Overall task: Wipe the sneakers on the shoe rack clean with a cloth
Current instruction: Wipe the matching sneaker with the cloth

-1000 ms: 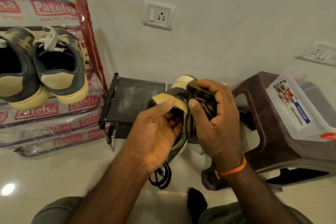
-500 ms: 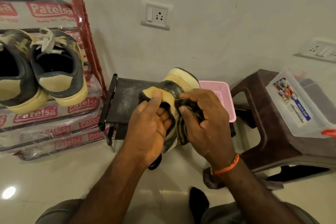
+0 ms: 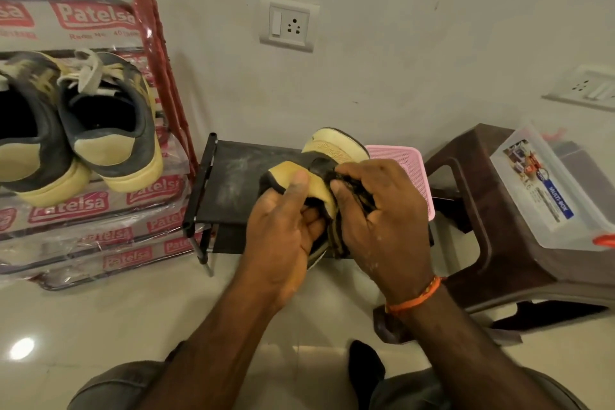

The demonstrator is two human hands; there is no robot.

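Note:
My left hand (image 3: 283,226) grips a grey and pale-yellow sneaker (image 3: 329,151) by its heel, thumb on the yellow heel patch, holding it up in the middle of the view. My right hand (image 3: 379,206) grips a dark patterned cloth (image 3: 336,240) and presses it against the sneaker's side. Much of the shoe is hidden behind both hands. Two matching grey and yellow sneakers (image 3: 109,130) sit heels toward me on the shoe rack (image 3: 156,53), a red-framed rack wrapped in printed plastic at the left.
A low black shelf (image 3: 229,183) stands behind the held shoe, with a pink plastic basket (image 3: 399,160) on it. A brown plastic stool (image 3: 482,210) at the right carries a clear storage box (image 3: 545,186). Wall sockets are above. My knees are at the bottom edge.
The sneaker has turned so more of its toe and sole shows above my hands. My right hand with the cloth has slid along the shoe's side, uncovering the pink basket.

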